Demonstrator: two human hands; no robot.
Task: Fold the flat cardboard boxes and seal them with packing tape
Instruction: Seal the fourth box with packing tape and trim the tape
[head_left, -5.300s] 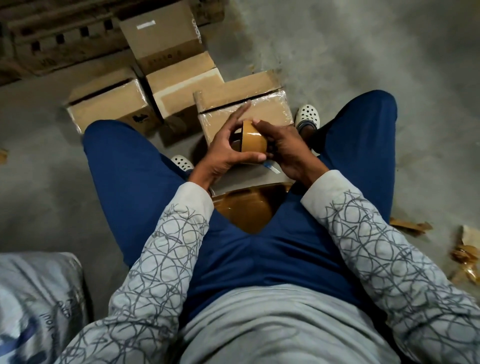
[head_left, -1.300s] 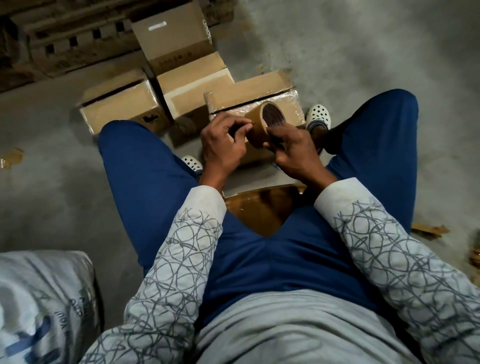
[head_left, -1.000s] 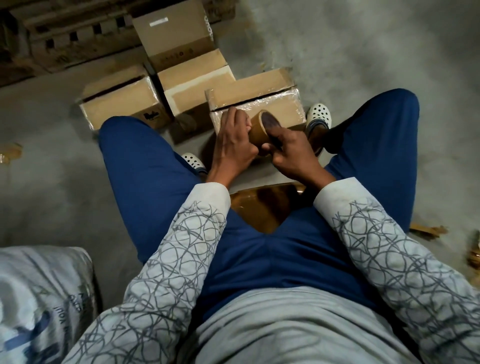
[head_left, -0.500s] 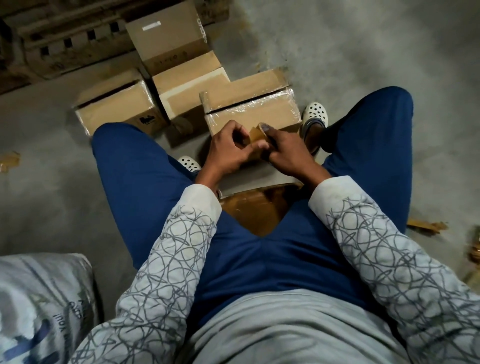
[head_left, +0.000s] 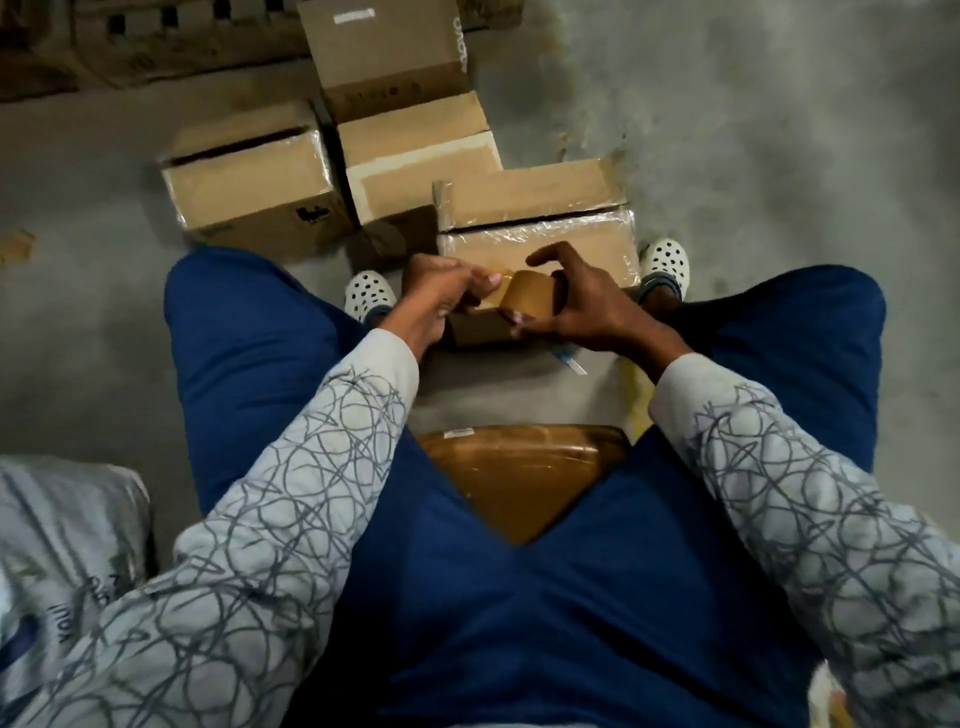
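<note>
Mid frame, right grip (head_left: 587, 306) held the round brown tape roll (head_left: 530, 296); left grip (head_left: 441, 291) pinched its loose end. Approx. four brown cardboard boxes (head_left: 597, 244) sat folded & taped, upper mid. Prob. more taping to do.

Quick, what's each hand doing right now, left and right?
Left hand: pinching the tape end pulled off the roll.
Right hand: gripping the tape roll.

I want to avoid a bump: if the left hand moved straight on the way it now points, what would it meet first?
Probably the tape roll held in the right hand; the left hand pinches its loose end, though depth is unclear.
</note>
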